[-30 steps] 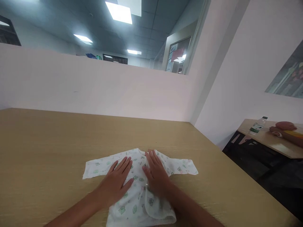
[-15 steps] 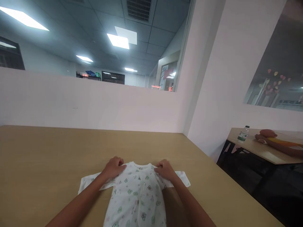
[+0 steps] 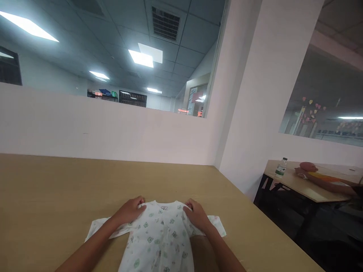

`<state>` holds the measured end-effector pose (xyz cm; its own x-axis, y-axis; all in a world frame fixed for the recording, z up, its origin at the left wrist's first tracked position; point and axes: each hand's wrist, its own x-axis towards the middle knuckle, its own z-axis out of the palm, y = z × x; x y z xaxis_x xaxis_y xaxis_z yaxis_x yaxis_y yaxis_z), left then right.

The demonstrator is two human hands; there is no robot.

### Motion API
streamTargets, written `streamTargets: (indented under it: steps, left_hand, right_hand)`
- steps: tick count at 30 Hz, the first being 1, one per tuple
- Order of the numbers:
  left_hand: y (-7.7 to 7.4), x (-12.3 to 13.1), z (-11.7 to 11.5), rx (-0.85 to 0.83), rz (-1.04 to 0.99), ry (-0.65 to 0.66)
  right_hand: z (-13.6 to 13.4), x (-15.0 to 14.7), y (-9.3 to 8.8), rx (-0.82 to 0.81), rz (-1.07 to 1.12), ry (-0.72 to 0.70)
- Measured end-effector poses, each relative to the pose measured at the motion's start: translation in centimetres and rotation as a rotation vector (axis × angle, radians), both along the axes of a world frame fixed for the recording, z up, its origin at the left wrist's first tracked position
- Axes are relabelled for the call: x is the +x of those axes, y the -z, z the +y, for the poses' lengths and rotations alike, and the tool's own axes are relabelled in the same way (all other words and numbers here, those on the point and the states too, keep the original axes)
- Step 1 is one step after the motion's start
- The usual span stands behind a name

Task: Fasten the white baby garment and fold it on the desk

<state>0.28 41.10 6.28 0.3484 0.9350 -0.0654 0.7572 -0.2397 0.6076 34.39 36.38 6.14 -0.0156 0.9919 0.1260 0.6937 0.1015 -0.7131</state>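
Note:
A small white baby garment (image 3: 159,236) with long sleeves and a green and grey animal print lies spread on the wooden table (image 3: 70,189), its neckline away from me. Its lower end runs out of view at the bottom. My left hand (image 3: 131,210) pinches the left shoulder, thumb on top and fingers curled at the edge. On the opposite shoulder, my right hand (image 3: 196,214) grips the cloth in the same way. Both sleeves stretch outward past my wrists, partly covered by my forearms.
A white wall (image 3: 113,136) with a window above stands behind the table. To the right, a second table (image 3: 309,192) holds a plastic bottle (image 3: 281,168), and another person's arms (image 3: 326,181) rest on it. Dark space lies between the tables.
The whole view has shifted a little, so the garment and hands appear slightly lower and further left. Both hands keep their hold on the shoulders.

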Motion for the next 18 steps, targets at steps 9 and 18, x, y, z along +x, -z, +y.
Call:
streamTargets:
  steps: [9, 18]
  left_hand:
    - [0.6, 1.2, -2.3, 0.182, 0.162, -0.013]
    - [-0.4, 0.0, -2.4, 0.141, 0.203, -0.052]
  right_hand:
    - [-0.8, -0.9, 1.0, 0.04, 0.013, -0.009]
    - [-1.9, -0.1, -1.4, -0.003, -0.025, -0.151]
